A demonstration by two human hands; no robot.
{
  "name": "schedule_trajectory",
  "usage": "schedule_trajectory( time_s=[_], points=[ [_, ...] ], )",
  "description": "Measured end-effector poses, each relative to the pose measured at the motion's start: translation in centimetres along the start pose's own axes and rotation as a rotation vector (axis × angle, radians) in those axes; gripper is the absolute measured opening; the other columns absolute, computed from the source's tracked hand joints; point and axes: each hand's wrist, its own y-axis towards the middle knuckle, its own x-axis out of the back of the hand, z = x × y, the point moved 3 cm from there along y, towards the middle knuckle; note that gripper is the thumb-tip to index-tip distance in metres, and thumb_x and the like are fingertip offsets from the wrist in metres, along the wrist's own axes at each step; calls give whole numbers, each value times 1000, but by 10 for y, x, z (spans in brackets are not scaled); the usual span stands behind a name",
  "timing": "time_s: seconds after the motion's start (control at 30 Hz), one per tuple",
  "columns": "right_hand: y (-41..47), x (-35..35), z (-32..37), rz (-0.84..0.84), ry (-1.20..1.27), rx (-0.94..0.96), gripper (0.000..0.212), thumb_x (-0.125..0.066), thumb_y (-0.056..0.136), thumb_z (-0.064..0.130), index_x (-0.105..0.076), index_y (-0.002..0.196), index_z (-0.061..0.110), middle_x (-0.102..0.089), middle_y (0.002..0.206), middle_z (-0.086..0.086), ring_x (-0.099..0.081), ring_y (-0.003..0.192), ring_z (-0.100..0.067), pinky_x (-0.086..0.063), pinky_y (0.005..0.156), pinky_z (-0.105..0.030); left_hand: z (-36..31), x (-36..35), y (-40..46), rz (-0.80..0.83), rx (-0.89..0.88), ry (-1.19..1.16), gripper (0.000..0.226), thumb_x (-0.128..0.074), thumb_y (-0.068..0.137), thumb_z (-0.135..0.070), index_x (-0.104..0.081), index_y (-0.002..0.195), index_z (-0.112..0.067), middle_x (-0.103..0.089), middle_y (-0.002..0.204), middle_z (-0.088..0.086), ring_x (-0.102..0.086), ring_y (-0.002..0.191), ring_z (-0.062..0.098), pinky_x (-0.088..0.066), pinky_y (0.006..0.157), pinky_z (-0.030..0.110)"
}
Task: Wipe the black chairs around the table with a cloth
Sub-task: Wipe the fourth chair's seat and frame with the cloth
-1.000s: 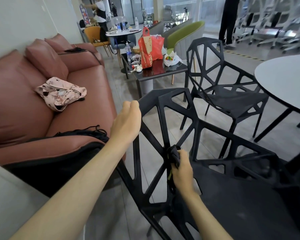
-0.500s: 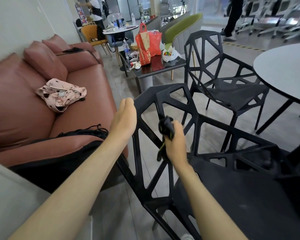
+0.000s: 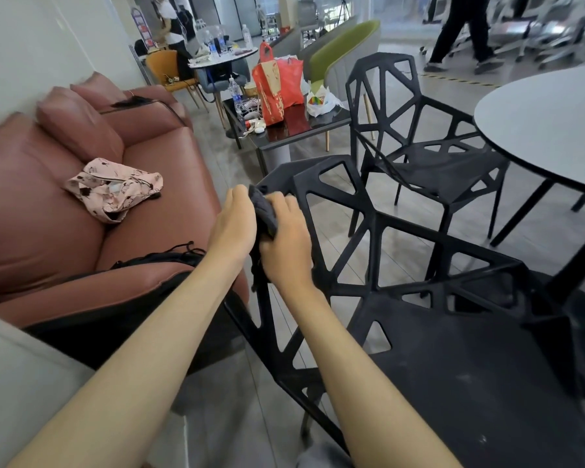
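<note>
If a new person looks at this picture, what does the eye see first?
First, the two bare hands at the centre: the right hand presses a dark cloth on the top edge of the near black chair, the left hand beside it. Then the brown sofa at left.

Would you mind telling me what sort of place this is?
Probably an office lounge or break area: a brown leather sofa, a round table with black chairs, and rows of office chairs behind.
</note>
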Motion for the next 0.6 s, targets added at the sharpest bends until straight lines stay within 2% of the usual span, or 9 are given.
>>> schedule_trajectory(
  time_s=[0.1, 0.2, 0.27, 0.33, 0.43, 0.6],
  points=[
    [-10, 1, -14, 25, -6, 14, 42, -54, 80, -7, -54, 111, 21, -51, 104, 1, -52, 93, -25, -48, 68, -42, 0, 0, 0, -5, -2, -16, 46, -26, 76, -55, -54, 91, -23, -63, 94, 8, -58, 88, 28, -45, 86, 45],
    [-51, 14, -76, 67, -1, -185, 51, -56, 80, -13, -53, 114, 25, -53, 109, 2, -57, 103, -25, -54, 81, -48, -2, 0, -1, 6, 2, -22, 47, -22, 77, -54, -51, 96, -22, -53, 91, 8, -51, 82, 26, -41, 78, 42],
    [-77, 25, -112, 83, 27, -356, 55, -55, 81, -15, -53, 113, 30, -56, 108, 2, -59, 104, -22, -54, 85, -45, 0, -1, -1, 12, -12, -3, 42, -20, 81, -53, -47, 92, -23, -49, 89, 6, -48, 81, 25, -39, 76, 41],
    [-84, 31, -121, 97, 46, -430, 56, -54, 83, -14, -53, 112, 34, -57, 110, 1, -62, 102, -19, -55, 85, -44, 2, -2, 2, -7, -33, 29, 34, -20, 91, -49, -44, 90, -26, -48, 89, 4, -48, 81, 24, -38, 77, 40],
    [-59, 23, -90, 75, 46, -322, 48, -55, 84, -11, -51, 108, 29, -55, 107, 1, -60, 99, -21, -54, 82, -51, 3, -2, 6, -54, -57, 128, 32, -19, 99, -43, -45, 92, -26, -52, 91, 2, -50, 87, 24, -39, 83, 43],
    [-4, 4, -7, 50, 114, -26, 31, -53, 81, -6, -55, 102, 17, -52, 98, 0, -53, 87, -24, -47, 69, -44, 3, -1, 11, -62, -88, 129, 37, -22, 102, -40, -54, 99, -21, -60, 97, 3, -53, 90, 24, -41, 89, 43]
  ],
)
